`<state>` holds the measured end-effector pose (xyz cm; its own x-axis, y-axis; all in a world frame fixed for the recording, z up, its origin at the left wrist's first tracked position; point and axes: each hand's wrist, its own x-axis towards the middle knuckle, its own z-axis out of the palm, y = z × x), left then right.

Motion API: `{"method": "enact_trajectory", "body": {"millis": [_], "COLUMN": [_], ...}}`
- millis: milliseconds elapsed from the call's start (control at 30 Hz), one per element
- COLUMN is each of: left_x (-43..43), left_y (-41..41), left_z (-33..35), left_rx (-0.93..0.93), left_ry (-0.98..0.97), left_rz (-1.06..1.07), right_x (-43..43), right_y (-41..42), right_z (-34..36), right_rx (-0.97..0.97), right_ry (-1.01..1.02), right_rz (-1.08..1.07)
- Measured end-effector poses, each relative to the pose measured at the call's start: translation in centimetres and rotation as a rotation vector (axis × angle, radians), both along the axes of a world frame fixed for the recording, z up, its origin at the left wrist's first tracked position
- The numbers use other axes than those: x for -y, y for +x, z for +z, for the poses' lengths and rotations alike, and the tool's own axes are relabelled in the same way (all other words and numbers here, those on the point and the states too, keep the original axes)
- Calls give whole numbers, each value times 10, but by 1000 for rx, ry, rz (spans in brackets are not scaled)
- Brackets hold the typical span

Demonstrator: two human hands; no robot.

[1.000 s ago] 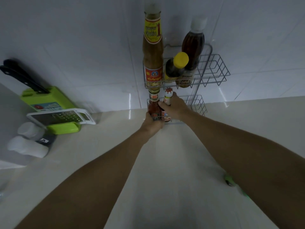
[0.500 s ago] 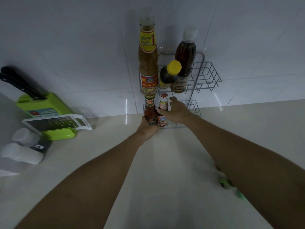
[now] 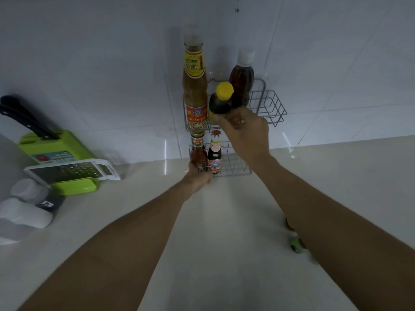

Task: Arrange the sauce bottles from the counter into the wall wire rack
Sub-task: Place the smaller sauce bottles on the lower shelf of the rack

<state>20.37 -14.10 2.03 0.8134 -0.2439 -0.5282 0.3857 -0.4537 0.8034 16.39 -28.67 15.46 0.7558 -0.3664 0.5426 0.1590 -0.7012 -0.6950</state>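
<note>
A two-tier wire rack [image 3: 270, 110] hangs on the tiled wall. Its upper shelf holds a tall brown sauce bottle [image 3: 194, 86], a dark yellow-capped bottle [image 3: 221, 102] and a brown white-capped bottle [image 3: 242, 79]. On the lower shelf stand a red chilli sauce bottle [image 3: 198, 153] and a dark bottle with a red-and-white label [image 3: 214, 157]. My right hand [image 3: 246, 131] is raised to the upper shelf, fingers closed around the base of the yellow-capped bottle. My left hand [image 3: 198, 179] grips the bottom of the red chilli bottle at the lower shelf's front.
A green knife block [image 3: 54, 149] with black-handled knives and a white grater [image 3: 71, 170] sits at the left against the wall. Two white containers [image 3: 25, 212] lie at the far left. A small green object [image 3: 296, 243] peeks out under my right forearm on the pale counter.
My right hand let go of the red-and-white labelled bottle on the lower shelf and rose to the yellow-capped bottle on the upper shelf. My left hand stayed on the chilli bottle.
</note>
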Motion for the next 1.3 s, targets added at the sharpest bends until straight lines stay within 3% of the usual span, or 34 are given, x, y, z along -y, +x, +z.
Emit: {"method": "enact_trajectory", "body": {"millis": [100,433,867,1033,1133,1300], "left_x": [3,-4,-4,-5,-8,-9], "left_y": [-24,-20,-24,-25,-25,-25], "left_z": [34,28,32,32,34,33], "left_rx": [32,25,12,24,13,-6], "left_ry": [-32,-47,-75,-69,-70,-57], "left_rz": [-28,-60,-74,-79,-82,-82], "right_x": [-2,-1,25,21,22,25], "right_y": [7,24,50,43,43,39], "right_z": [6,17,57,52,47,47], "right_rx": [-6,-68,-414,-325,-227,-227], "right_ry": [11,-129,-75,92,106,78], "right_rz": [-25,79,385,445,366,358]}}
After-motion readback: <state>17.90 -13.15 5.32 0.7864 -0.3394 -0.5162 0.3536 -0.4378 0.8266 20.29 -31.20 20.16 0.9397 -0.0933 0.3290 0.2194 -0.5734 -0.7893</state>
